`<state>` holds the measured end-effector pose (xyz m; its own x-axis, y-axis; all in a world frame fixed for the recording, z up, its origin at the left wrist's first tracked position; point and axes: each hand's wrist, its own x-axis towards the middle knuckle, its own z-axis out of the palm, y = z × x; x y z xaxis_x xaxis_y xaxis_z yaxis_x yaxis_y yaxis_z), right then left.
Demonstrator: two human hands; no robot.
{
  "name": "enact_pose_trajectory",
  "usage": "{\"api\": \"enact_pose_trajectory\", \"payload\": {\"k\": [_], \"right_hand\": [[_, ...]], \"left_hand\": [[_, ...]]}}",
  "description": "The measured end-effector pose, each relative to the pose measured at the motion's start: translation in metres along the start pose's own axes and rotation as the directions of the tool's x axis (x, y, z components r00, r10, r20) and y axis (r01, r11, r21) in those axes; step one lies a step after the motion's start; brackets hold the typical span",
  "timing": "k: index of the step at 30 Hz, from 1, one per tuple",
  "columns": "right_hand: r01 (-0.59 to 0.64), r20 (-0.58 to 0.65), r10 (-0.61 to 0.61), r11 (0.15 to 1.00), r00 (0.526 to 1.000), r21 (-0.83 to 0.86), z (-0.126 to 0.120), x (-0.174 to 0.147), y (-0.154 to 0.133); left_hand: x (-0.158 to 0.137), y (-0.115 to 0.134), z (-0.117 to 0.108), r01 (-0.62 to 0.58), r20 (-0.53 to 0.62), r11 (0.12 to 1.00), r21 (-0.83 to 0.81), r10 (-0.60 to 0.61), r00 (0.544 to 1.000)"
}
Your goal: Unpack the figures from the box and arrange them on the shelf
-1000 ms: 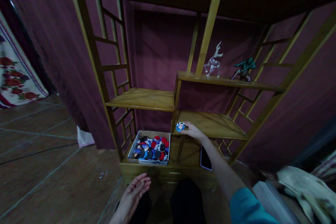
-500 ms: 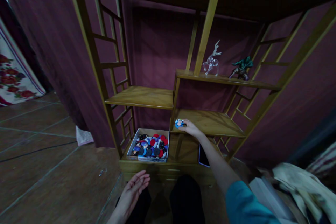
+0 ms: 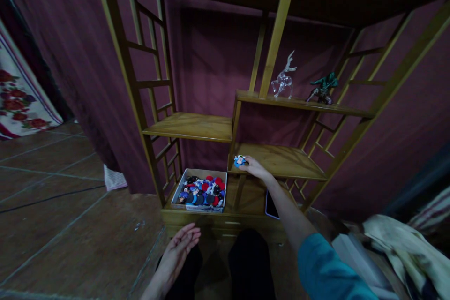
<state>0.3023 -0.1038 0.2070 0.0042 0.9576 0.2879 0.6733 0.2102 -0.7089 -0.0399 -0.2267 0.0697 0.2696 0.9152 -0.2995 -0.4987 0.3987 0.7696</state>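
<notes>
Nearby, box [image 3: 207, 173] left of held figurine [image 3: 239, 161]

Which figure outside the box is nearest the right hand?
The blue-and-white figure, held by the right hand. It alone is gripped; the clear deer and dark green figure stand untouched on the higher shelf.

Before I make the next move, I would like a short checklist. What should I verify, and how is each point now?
1. Right hand grips the small figure: ok.
2. Small figure rests on the lower right shelf: cannot tell; it may be just above.
3. Left hand is free: ok, open and holding nothing.
4. Box of small pieces stands on the bottom board: ok.
5. Clear deer stands upright on the upper shelf: ok.
6. Phone is fully visible: not ok, the right forearm covers part.
</notes>
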Motion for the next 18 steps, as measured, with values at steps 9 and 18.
{"api": "enact_pose_trajectory", "payload": {"k": [9, 18], "right_hand": [[-0.115, 0.016, 0.114, 0.983, 0.993, 0.14, -0.009, 0.0, -0.002], [-0.083, 0.047, 0.078, 0.99, 0.996, 0.117, -0.007, -0.002, -0.006]], "left_hand": [[-0.004, 0.002, 0.0, -0.002, -0.012, 1.0, -0.003, 0.002, 1.0], [-0.002, 0.0, -0.004, 0.005, 0.007, 1.0, -0.009, -0.005, 1.0]]}}
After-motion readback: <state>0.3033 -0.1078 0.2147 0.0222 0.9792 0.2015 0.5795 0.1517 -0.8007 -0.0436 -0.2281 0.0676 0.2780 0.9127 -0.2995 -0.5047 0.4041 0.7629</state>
